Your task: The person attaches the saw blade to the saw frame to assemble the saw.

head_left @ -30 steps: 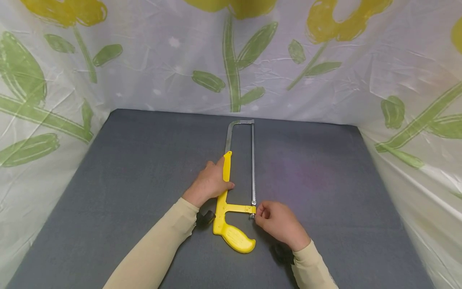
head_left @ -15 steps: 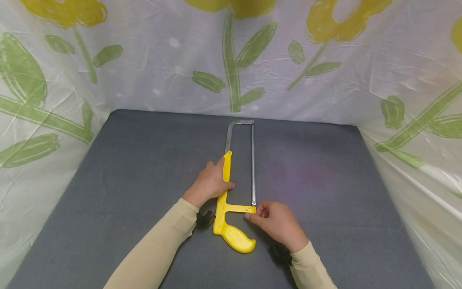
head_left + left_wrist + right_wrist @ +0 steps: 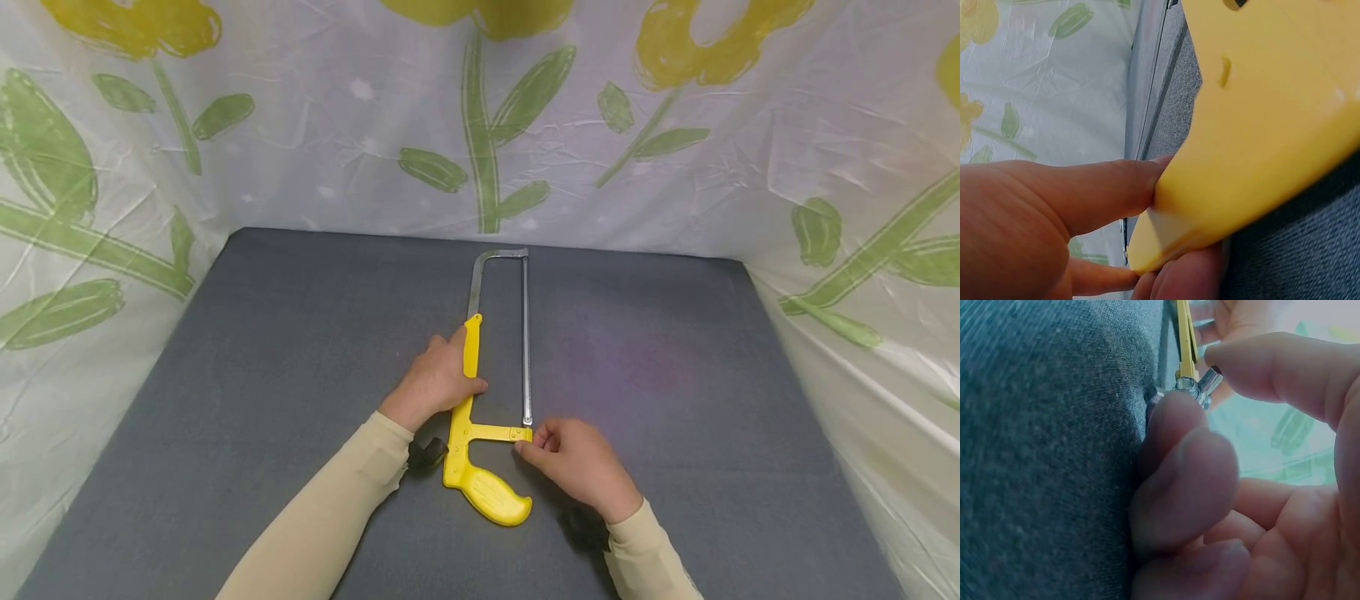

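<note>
A hacksaw [image 3: 469,358] with a yellow handle and a metal front bow lies flat on the dark cloth, its blade [image 3: 527,342] on the right side. My left hand [image 3: 435,373] grips the yellow back of its frame; thumb and fingers clasp the edge in the left wrist view. At the near end of the blade, my right hand [image 3: 585,465] works on a metal wing nut [image 3: 1210,382]. In the right wrist view the thumb presses one wing, and the curled index finger covers part of the nut. In the head view the nut is hidden behind the thumb.
Dark grey cloth covers the table [image 3: 300,350]. A white curtain [image 3: 315,150] with flower prints hangs close behind the far edge and along both sides. The saw's pistol handle [image 3: 495,497] points toward me between the forearms.
The right thumb has moved left across the wing nut, hiding it, then slightly back right. My left hand and the hacksaw have stayed in place.
</note>
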{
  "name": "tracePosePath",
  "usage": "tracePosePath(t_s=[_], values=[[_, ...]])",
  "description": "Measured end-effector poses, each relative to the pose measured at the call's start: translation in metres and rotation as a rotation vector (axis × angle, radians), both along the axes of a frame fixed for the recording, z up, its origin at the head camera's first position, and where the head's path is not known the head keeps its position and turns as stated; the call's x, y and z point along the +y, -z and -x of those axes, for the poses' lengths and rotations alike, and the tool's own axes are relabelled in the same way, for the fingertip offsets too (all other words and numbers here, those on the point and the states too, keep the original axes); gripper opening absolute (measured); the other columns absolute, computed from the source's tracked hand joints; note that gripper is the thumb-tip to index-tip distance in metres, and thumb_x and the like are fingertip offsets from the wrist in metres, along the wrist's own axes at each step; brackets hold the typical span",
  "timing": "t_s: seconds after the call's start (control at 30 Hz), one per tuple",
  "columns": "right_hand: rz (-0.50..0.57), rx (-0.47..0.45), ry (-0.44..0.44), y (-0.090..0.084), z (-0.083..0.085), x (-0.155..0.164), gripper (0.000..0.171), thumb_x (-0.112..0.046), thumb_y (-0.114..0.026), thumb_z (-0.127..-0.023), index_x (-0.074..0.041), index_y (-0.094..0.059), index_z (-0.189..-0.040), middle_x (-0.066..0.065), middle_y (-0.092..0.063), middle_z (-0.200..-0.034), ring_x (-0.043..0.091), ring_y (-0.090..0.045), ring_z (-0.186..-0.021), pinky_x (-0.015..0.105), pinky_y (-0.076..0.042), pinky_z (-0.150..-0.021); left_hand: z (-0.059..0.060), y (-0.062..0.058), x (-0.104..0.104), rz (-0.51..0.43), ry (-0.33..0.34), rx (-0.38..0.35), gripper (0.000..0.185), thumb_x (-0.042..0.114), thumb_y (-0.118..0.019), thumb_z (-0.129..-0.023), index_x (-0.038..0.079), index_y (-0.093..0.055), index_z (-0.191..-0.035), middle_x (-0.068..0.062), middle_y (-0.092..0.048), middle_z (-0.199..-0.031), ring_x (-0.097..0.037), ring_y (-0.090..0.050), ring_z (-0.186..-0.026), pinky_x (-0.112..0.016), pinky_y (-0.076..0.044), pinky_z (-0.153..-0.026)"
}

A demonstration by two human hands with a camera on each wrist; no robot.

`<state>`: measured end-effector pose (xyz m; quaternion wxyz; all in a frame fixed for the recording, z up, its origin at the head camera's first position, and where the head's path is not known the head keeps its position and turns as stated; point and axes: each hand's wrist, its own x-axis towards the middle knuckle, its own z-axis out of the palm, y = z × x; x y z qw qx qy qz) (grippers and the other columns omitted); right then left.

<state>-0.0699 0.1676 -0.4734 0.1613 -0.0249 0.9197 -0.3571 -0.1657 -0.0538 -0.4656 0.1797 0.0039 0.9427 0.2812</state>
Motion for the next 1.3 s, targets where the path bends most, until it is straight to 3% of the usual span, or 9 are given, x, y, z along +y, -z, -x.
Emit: tracePosePath(t_s=[0.6,1.3], values=[[0.041,-0.034,-0.010,-0.0028,0.0010,0.0025,0.020,-0.032,-0.079,-0.095,-0.020,-0.071,-0.080,-0.008,-0.055,-0.061,0.010,-0.046,-0.056,0.026,-0.034,-0.052,0.0014,-0.0018,0.0009,0.019,0.001,-0.010,0.105,0.032,-0.087,-0.091,0.010,-0.025,-0.173,-0.025,-0.052,-0.134,-0.029,-0.064,-0.092,-0.038,-0.061,-0.078],[0.054,-0.037,-0.048,-0.0009,0.0015,0.0057,0.012,-0.023,-0.075,-0.095,-0.019,-0.071,-0.084,-0.008,-0.057,-0.066,0.009,-0.046,-0.057,0.024,-0.034,-0.054,0.0002,-0.0014,0.0006,0.001,-0.001,0.000,0.104,0.031,-0.088,-0.091,0.010,-0.026,-0.172,-0.025,-0.052,-0.132,-0.029,-0.065,-0.090,-0.036,-0.061,-0.074]])
